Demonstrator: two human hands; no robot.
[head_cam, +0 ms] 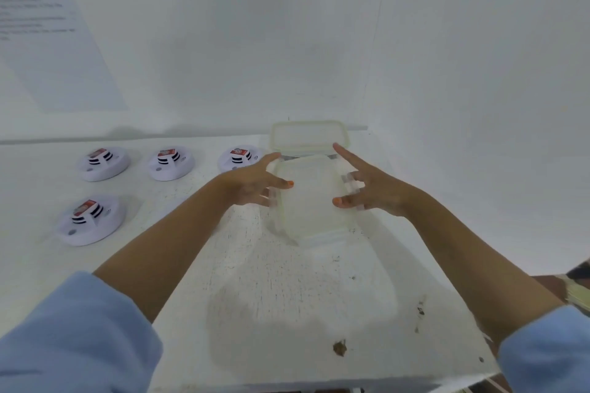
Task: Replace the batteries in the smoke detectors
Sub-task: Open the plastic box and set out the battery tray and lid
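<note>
A clear plastic container [308, 201] with its lid on sits on the white table between my hands. My left hand [249, 185] holds its left side, thumb on the lid and fingers down the side. My right hand [376, 191] holds the right side the same way, index finger pointing straight out. Four white smoke detectors lie at the left: three in a back row [103, 163] [170, 163] [239, 158] and one nearer [91, 220]. A red-and-white battery shows on top of each.
A second clear container [308, 134] stands just behind the first, against the white wall. A printed sheet [48, 41] hangs on the wall at the left. The table's front edge [287, 384] is near me, with a brown stain [340, 348] on the top.
</note>
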